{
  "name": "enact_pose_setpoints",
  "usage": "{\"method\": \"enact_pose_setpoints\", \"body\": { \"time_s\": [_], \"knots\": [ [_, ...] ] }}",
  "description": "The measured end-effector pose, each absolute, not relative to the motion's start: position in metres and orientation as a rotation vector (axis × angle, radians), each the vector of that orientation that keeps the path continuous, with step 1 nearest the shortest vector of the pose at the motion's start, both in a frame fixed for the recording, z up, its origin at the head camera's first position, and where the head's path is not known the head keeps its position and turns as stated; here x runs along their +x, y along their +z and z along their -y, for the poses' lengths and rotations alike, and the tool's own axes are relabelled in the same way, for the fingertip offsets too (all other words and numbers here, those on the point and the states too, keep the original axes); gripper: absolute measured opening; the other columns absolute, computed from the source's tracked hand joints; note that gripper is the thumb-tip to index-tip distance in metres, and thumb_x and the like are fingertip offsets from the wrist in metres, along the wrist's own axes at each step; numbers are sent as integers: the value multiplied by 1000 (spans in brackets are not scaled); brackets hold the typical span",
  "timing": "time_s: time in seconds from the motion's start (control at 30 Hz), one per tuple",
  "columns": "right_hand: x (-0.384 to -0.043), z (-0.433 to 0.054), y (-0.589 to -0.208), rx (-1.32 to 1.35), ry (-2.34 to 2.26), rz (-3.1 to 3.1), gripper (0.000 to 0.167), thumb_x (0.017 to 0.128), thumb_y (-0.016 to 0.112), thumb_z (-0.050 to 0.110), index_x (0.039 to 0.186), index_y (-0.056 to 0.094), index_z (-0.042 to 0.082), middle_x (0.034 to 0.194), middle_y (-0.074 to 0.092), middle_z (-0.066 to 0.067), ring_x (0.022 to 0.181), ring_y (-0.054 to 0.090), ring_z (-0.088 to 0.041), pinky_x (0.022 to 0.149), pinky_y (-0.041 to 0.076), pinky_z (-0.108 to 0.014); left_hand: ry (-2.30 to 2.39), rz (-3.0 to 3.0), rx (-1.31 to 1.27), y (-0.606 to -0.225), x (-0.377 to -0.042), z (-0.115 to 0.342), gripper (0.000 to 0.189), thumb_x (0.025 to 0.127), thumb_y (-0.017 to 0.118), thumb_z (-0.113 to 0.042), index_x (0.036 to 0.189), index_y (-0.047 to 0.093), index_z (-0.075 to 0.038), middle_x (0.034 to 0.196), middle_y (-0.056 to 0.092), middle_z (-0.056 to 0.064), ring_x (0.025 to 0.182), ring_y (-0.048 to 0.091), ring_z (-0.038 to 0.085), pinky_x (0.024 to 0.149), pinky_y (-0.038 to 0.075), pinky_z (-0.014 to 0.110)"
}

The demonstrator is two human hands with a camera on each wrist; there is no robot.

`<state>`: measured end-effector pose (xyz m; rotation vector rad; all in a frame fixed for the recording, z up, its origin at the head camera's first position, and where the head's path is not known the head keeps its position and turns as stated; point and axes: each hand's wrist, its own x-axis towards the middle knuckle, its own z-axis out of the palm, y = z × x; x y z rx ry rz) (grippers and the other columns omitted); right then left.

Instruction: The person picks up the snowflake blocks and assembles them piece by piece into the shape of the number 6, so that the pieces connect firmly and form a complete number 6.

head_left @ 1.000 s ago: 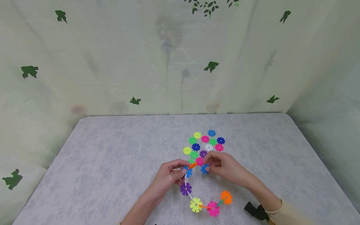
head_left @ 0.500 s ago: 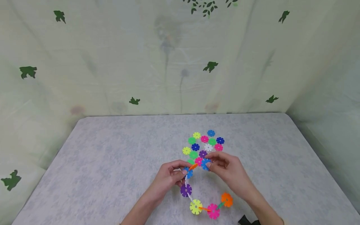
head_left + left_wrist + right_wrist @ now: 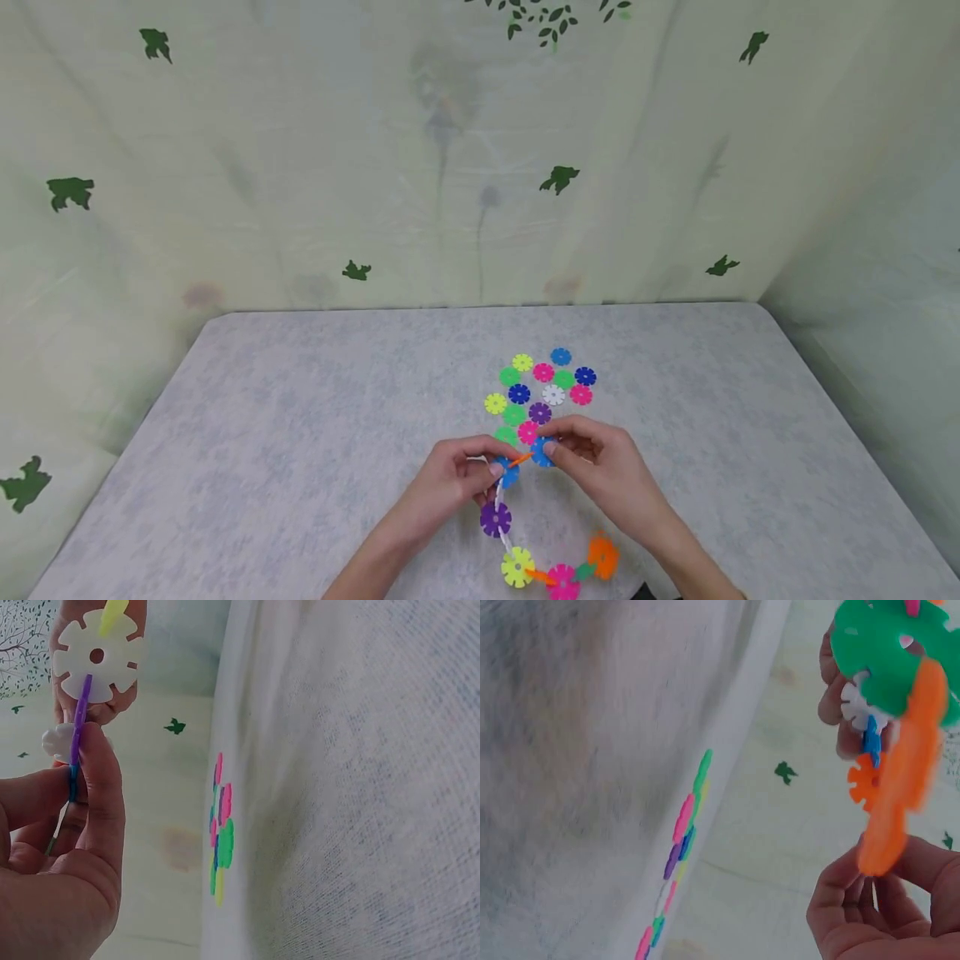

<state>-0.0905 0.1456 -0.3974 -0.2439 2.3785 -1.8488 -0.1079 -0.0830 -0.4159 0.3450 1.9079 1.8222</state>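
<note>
My left hand (image 3: 457,479) pinches a light-blue notched plastic disc (image 3: 507,475), part of a chain of interlocking snowflake discs. From it the chain hangs down through a white disc, a purple disc (image 3: 495,519), a yellow disc (image 3: 517,567) and a pink disc (image 3: 563,582) to an orange end disc (image 3: 603,557). Another orange disc (image 3: 521,459) juts from the held one toward the right. My right hand (image 3: 603,467) pinches a second blue disc (image 3: 542,452), its edge right at that orange disc. In the right wrist view the chain's orange end disc (image 3: 907,780) partly covers my right hand.
Beyond the hands, loose discs lie flat on the grey table (image 3: 337,400), among them a white disc (image 3: 553,394), a dark-blue disc (image 3: 586,377) and several green and pink ones. A black object (image 3: 643,592) shows at the bottom edge by the right forearm. A patterned curtain (image 3: 300,167) stands behind.
My right hand lifted its blue disc, then brought it left against the orange disc in the chain. The hanging chain sits slightly lower in view, and its orange end disc has turned.
</note>
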Motion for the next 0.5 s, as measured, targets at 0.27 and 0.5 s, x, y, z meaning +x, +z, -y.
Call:
{"method": "enact_pose_setpoints", "body": {
  "time_s": [0.27,0.5],
  "knots": [
    [-89,-141,-401,-336,-1740,-2548,13,96,65,14,106,71,20,94,68,5,84,64,-16,77,54,-32,1764,-1989,400,-415,-105,81,22,97,59,-4,111,73,-12,74,62,9,64,54,19,56,47,27],
    [-88,-132,-407,-260,-1660,-2638,18,92,70,9,101,73,24,93,69,6,81,63,-10,77,55,-33,1686,-2067,431,-416,-106,84,21,96,61,-4,108,74,-14,71,62,7,58,52,18,50,43,24]
  ]
}}
